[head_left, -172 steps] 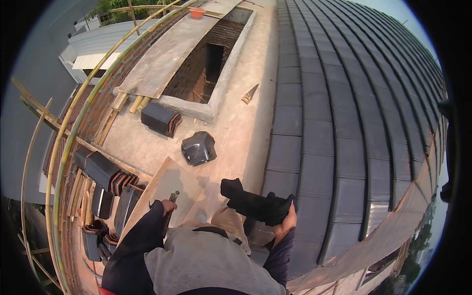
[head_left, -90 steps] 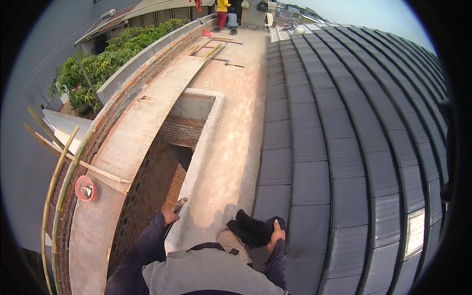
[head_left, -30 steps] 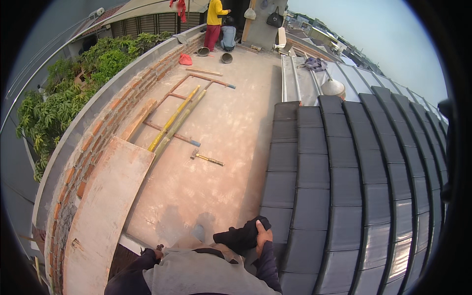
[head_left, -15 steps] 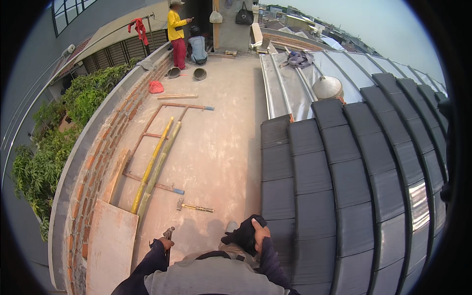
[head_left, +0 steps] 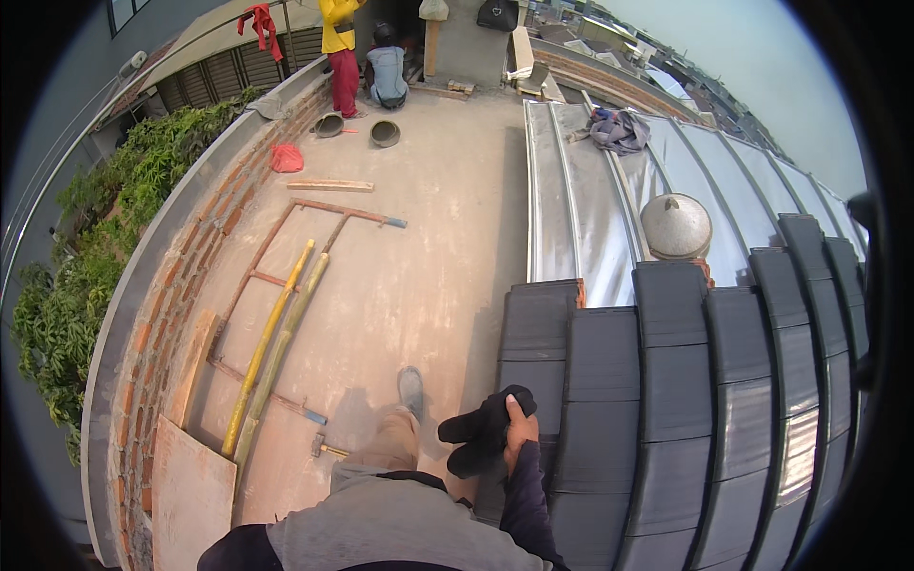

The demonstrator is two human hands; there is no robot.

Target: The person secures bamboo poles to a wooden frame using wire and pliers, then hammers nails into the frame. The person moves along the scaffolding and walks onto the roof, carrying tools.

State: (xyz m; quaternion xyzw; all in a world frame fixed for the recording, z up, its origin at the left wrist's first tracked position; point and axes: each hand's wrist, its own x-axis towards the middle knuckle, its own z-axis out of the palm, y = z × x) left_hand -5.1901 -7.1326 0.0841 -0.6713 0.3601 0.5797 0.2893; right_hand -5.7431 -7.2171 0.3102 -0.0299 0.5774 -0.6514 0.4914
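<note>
My right hand (head_left: pixel 519 430) is closed around a black bundle (head_left: pixel 479 434) that looks like gloves or folded cloth, held at waist height beside the edge of the dark roof tiles (head_left: pixel 609 381). My left hand is out of view; only its dark sleeve (head_left: pixel 238 554) shows at the bottom edge. My grey shoe (head_left: pixel 410 388) is stepping on the concrete walkway (head_left: pixel 428 247). A small hammer (head_left: pixel 324 445) lies on the concrete just left of my leg.
Two bamboo poles (head_left: pixel 271 343) and a rusty pipe frame (head_left: pixel 286 238) lie to the left by the brick parapet (head_left: pixel 157 314), with a plywood board (head_left: pixel 190 490) near me. Ahead are metal roofing sheets (head_left: pixel 581 209), a dome finial (head_left: pixel 676 226), two pans (head_left: pixel 385 133) and two people (head_left: pixel 341 48).
I have walked forward along the walkway, past the roof opening and the board. The poles, the hammer and the far people are closer. My left hand has dropped out of view.
</note>
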